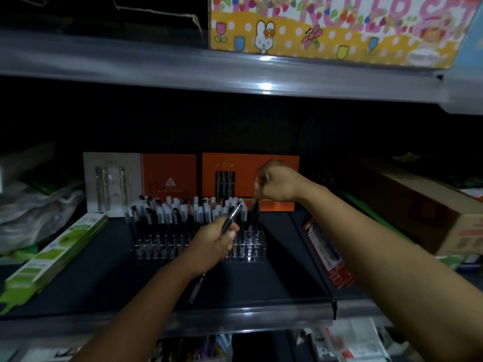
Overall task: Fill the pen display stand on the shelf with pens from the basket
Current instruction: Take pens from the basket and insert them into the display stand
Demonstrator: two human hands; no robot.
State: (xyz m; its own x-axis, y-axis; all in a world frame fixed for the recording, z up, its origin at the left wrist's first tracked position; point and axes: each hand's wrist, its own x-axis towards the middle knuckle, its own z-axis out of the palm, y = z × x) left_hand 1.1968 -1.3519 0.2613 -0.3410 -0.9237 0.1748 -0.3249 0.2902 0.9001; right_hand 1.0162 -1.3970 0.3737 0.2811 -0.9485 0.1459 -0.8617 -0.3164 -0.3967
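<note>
A clear acrylic pen display stand (pixel 251 248) sits on the dark shelf (pixel 104 283), with several capped pens (pixel 170 212) standing in its left and middle holes. My left hand (pixel 214 241) grips a small bunch of dark pens (pixel 232 215) in front of the stand; their lower ends stick out below my wrist. My right hand (pixel 277 182) pinches the top of one pen (pixel 254 215), held upright over the right end of the stand, its tip at or in a hole. The basket is out of view.
Orange and white pen cards (pixel 170 176) stand behind the stand. Green flat packs (pixel 57 254) lie at the left, a red pack (pixel 326 254) and a cardboard box (pixel 423 210) at the right. An upper shelf (pixel 235 71) carries a colourful ruler box (pixel 339 27).
</note>
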